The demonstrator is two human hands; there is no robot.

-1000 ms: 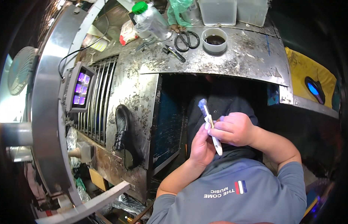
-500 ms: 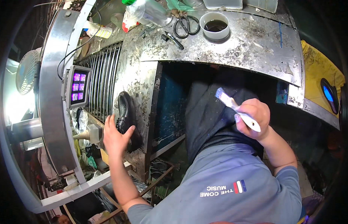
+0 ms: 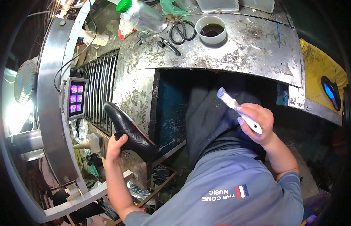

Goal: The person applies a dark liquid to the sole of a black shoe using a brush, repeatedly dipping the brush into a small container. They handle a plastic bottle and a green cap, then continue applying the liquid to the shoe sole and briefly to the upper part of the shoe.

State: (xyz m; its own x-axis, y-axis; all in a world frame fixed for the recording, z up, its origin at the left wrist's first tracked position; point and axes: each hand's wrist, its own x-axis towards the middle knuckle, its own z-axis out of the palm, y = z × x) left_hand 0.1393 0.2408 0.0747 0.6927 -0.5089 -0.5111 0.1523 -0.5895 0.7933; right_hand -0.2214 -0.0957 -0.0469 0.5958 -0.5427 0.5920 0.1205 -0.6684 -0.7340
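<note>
Stained metal bench [image 3: 236,52]: white cup [image 3: 211,30] of dark liquid [image 3: 212,30].

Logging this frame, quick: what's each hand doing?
Left hand: closed on a black shoe.
Right hand: closed on a white brush.

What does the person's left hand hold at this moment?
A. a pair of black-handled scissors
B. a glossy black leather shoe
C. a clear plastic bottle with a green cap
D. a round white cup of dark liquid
B: the left hand grips the glossy black leather shoe beside the stained metal workbench, while the right hand holds a white-handled flat brush.
</note>
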